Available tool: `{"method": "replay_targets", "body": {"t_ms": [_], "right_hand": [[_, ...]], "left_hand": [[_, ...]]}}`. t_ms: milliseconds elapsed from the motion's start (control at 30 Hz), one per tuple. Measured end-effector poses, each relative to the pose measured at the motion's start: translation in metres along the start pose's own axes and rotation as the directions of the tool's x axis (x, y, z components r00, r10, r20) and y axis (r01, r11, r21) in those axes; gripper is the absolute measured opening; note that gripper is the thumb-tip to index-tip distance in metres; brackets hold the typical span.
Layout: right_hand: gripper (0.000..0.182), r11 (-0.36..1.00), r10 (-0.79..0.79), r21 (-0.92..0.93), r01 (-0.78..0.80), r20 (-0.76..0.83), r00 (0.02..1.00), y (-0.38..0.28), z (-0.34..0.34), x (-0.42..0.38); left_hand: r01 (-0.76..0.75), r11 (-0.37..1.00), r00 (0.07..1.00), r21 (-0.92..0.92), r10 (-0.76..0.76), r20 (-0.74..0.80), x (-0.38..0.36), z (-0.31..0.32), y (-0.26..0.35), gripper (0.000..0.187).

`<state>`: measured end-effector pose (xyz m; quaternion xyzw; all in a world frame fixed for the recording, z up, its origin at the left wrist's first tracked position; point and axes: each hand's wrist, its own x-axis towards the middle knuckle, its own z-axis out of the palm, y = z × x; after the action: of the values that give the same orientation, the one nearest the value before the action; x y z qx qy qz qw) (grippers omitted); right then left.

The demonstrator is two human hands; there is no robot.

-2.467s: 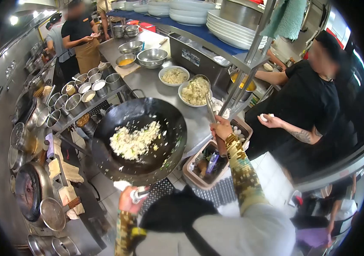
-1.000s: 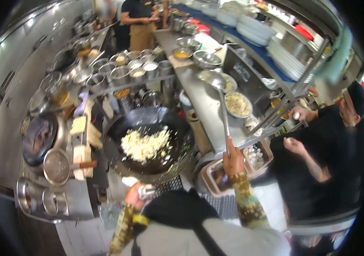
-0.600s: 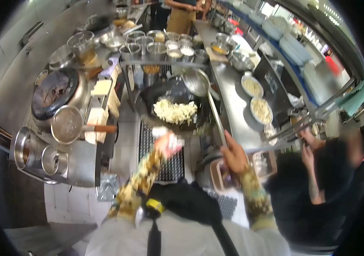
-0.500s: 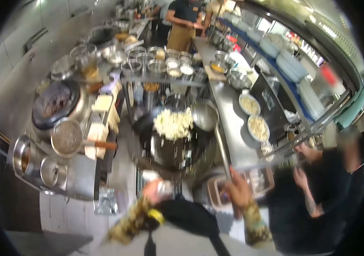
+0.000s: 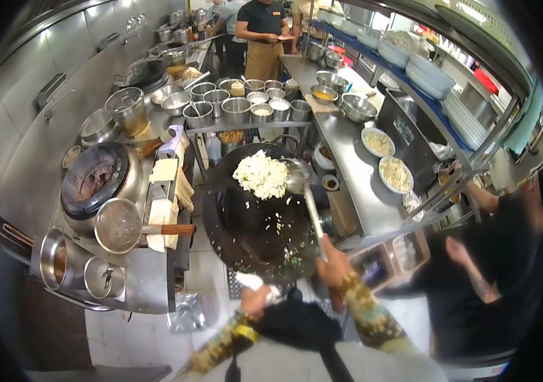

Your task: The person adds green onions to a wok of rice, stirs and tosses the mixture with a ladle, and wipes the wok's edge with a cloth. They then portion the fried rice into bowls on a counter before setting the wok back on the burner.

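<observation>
A large dark wok (image 5: 246, 223) hangs in front of me over the floor. Pale food with green bits (image 5: 262, 175) is heaped at its far side, and scraps cling to the near part. My left hand (image 5: 257, 302) is closed around a white cloth (image 5: 249, 280) at the wok's near edge; the wok's handle is hidden. In my right hand (image 5: 334, 262) is the long handle of a metal ladle (image 5: 313, 216), whose bowl touches the right side of the heap.
Steel pots (image 5: 237, 111) line a rack beyond the wok. A strainer (image 5: 118, 225) rests at left near a wok ring (image 5: 96, 178). Two food plates (image 5: 396, 175) stand on the right counter. A co-worker's arm (image 5: 472, 270) is at right; another person (image 5: 262, 32) stands behind the rack.
The wok with the food appears nearer and tilted more toward the camera. The ladle bowl has moved against the food, and my right hand sits farther left. The whole view has shifted.
</observation>
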<state>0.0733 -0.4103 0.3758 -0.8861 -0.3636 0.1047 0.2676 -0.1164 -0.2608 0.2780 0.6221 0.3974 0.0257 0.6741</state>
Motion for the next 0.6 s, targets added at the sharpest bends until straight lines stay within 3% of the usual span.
{"method": "replay_targets", "body": {"t_ms": [33, 67, 100, 133, 167, 200, 233, 267, 333, 433, 500, 600], "right_hand": [[0.055, 0.907, 0.069, 0.398, -0.139, 0.183, 0.981, -0.016, 0.007, 0.003], [0.052, 0.645, 0.055, 0.696, -0.315, 0.368, 0.928, -0.029, 0.01, 0.011], [0.038, 0.369, -0.027, 0.843, -0.392, 0.431, 0.902, -0.017, 0.036, 0.019], [0.031, 0.071, 0.005, 0.839, -0.539, 0.54, 0.841, -0.022, 0.04, 0.019], [0.032, -0.045, 0.014, 0.792, -0.609, 0.61, 0.792, -0.022, 0.042, 0.013], [0.032, -0.159, 0.007, 0.733, -0.662, 0.671, 0.741, -0.024, 0.038, 0.01], [0.033, -0.192, 0.075, 0.727, -0.66, 0.681, 0.728, -0.029, 0.031, -0.003], [0.028, -0.251, 0.056, 0.646, -0.721, 0.753, 0.655, -0.003, 0.047, -0.008], [0.022, -0.366, -0.002, 0.531, -0.764, 0.821, 0.571, 0.002, 0.028, -0.024], [0.018, -0.497, -0.077, 0.428, -0.755, 0.845, 0.53, 0.013, -0.005, -0.036], [0.023, -0.557, -0.161, 0.372, -0.742, 0.829, 0.536, 0.037, -0.02, -0.038], [0.03, -0.502, -0.12, 0.56, -0.659, 0.709, 0.695, 0.057, -0.06, -0.027]], "left_hand": [[0.071, 0.974, 0.995, -0.216, -0.085, -0.052, 0.015, 0.007, -0.011, 0.021], [0.122, 0.898, 0.981, -0.423, -0.175, -0.089, 0.031, 0.01, -0.022, 0.021], [0.156, 0.817, 0.986, -0.555, -0.161, 0.041, 0.029, 0.001, 0.002, 0.02], [0.207, 0.711, 0.978, -0.672, -0.132, 0.161, 0.024, -0.009, 0.02, 0.02], [0.197, 0.736, 0.951, -0.648, 0.018, 0.309, 0.035, -0.025, -0.001, 0.019], [0.231, 0.729, 0.952, -0.644, -0.034, 0.303, 0.032, -0.028, -0.004, 0.019], [0.27, 0.721, 0.949, -0.639, -0.089, 0.301, 0.03, -0.028, -0.008, 0.019], [0.325, 0.707, 0.938, -0.628, -0.158, 0.307, 0.025, -0.028, -0.016, 0.019], [0.374, 0.692, 0.917, -0.618, -0.176, 0.357, 0.025, -0.029, -0.03, 0.018], [0.376, 0.7, 0.911, -0.607, -0.16, 0.38, 0.033, -0.019, -0.029, 0.016], [0.378, 0.711, 0.914, -0.593, -0.184, 0.362, 0.033, -0.007, -0.012, 0.016], [0.397, 0.719, 0.893, -0.57, -0.161, 0.419, 0.048, 0.012, 0.016, 0.016]]}}
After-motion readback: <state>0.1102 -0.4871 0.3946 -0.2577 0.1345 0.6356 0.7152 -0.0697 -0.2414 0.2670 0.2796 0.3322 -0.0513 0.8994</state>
